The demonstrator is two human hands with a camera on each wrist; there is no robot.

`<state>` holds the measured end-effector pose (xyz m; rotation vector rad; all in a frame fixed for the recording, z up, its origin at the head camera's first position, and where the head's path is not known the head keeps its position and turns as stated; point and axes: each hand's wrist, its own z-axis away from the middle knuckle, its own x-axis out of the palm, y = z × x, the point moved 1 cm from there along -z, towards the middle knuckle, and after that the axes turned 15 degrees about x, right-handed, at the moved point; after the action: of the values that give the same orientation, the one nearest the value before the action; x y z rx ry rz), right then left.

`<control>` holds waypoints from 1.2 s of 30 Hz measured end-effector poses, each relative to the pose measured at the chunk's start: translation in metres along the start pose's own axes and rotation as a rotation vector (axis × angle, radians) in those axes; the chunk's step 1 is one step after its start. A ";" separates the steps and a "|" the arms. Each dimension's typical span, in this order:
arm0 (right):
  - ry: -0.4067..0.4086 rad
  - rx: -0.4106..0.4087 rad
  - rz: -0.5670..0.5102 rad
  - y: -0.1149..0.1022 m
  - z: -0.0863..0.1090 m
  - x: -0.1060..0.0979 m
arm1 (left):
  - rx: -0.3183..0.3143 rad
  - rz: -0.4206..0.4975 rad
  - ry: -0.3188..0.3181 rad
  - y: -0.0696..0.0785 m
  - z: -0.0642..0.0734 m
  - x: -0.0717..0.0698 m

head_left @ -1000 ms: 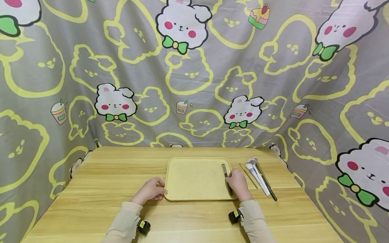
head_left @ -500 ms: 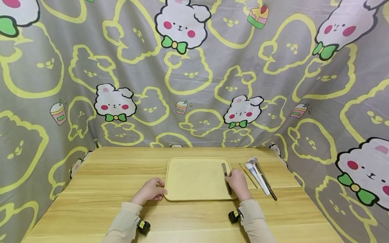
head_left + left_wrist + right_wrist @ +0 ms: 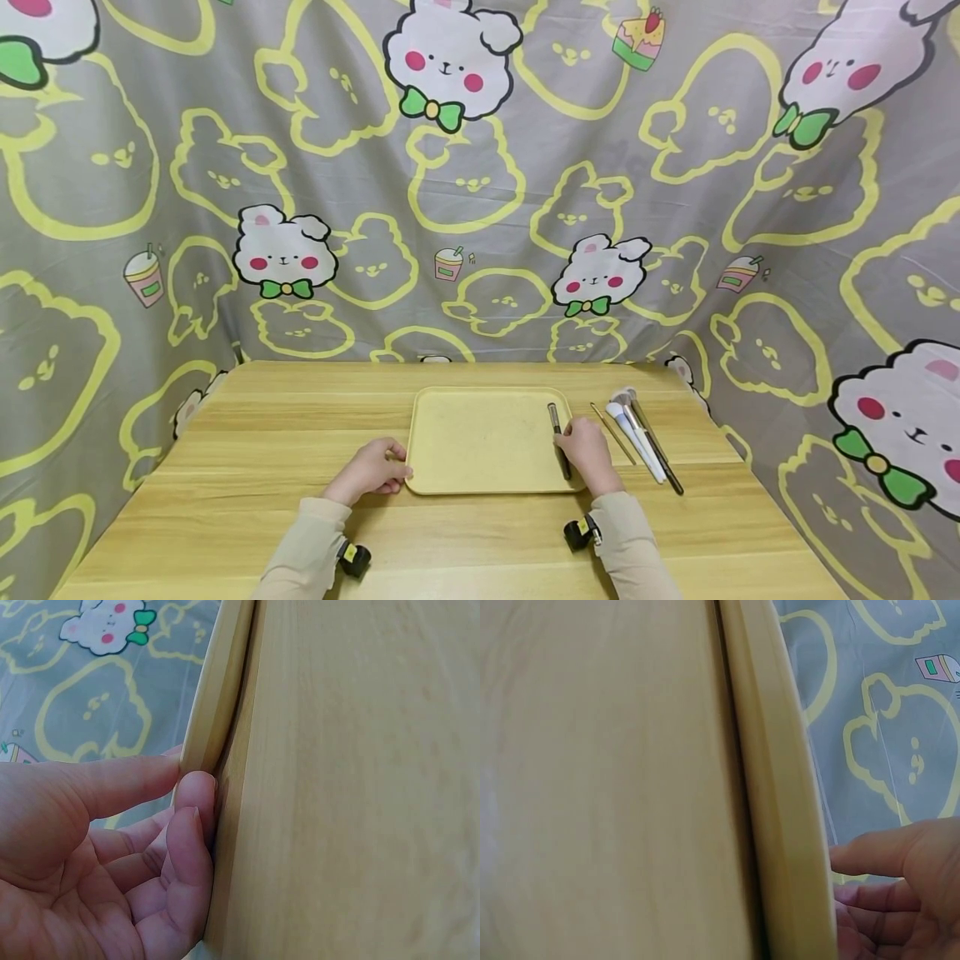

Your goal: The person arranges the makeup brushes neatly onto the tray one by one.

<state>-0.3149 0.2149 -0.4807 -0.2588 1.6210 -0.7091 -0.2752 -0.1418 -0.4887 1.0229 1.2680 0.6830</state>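
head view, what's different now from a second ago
Very little: the near end of the slim dark item seems to have shifted slightly left on the yellow tray. Nothing was visibly taken hold of or let go. Unchanged: the left hand at the tray's left edge, the right hand at the dark item, the brushes beside the tray.

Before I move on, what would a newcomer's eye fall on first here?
Probably the grey fabric curtain printed with yellow outlines and white rabbits, hanging behind the pale wooden table. Next, the shallow yellow rectangular tray on that table, between the left hand and the right hand, with a slim dark stick along its right side. Farther right lie white- and dark-handled brushes.
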 end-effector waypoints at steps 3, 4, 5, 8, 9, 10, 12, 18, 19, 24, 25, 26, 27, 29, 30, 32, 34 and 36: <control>-0.003 0.006 0.031 0.000 -0.001 0.000 | -0.007 0.000 0.000 0.000 0.000 0.000; -0.002 0.005 0.038 0.000 -0.001 0.000 | -0.006 -0.001 0.001 0.000 0.000 0.000; -0.002 0.007 0.041 0.000 -0.002 0.000 | -0.007 -0.001 0.002 0.000 0.000 0.000; -0.016 0.019 0.031 0.000 -0.002 0.000 | -0.004 -0.005 0.004 0.000 -0.001 0.000; -0.018 0.019 0.029 0.001 -0.003 0.000 | -0.003 -0.005 0.004 -0.001 -0.001 0.000; -0.023 0.025 0.025 0.001 -0.003 0.000 | -0.003 -0.006 0.006 -0.001 -0.001 0.000; -0.031 0.026 0.022 0.002 -0.005 0.000 | -0.004 -0.005 0.005 -0.001 -0.001 0.000; -0.061 0.022 -0.007 0.004 -0.007 -0.001 | -0.003 0.000 0.003 -0.001 -0.001 0.000; -0.070 0.018 -0.021 0.005 -0.007 -0.002 | -0.003 0.001 0.003 -0.001 0.000 0.001; -0.161 0.051 -0.121 0.010 -0.011 -0.007 | -0.004 0.004 0.003 -0.003 -0.001 0.001; -0.175 0.059 -0.137 0.012 -0.012 -0.009 | -0.004 0.004 0.003 -0.003 -0.001 0.001; -0.184 0.067 -0.150 0.014 -0.013 -0.011 | -0.003 0.005 0.004 -0.003 -0.001 0.001; -0.185 0.070 -0.150 0.016 -0.015 -0.013 | -0.004 0.006 0.004 -0.003 -0.001 0.001; -0.182 0.066 -0.153 0.019 -0.017 -0.017 | -0.004 0.008 0.004 -0.003 -0.001 0.001; -0.182 0.069 -0.155 0.021 -0.018 -0.020 | -0.004 0.009 0.004 -0.003 -0.001 0.001; -0.160 0.064 -0.153 0.023 -0.019 -0.026 | -0.005 0.010 0.004 -0.003 -0.001 0.001; -0.140 0.068 -0.139 0.027 -0.021 -0.031 | -0.008 0.006 0.004 -0.002 -0.001 0.001; -0.103 0.066 -0.114 0.032 -0.023 -0.035 | -0.012 0.002 0.004 -0.002 -0.001 0.001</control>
<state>-0.3229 0.2658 -0.4702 -0.3370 1.4913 -0.8215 -0.2762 -0.1418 -0.4906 1.0134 1.2651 0.6945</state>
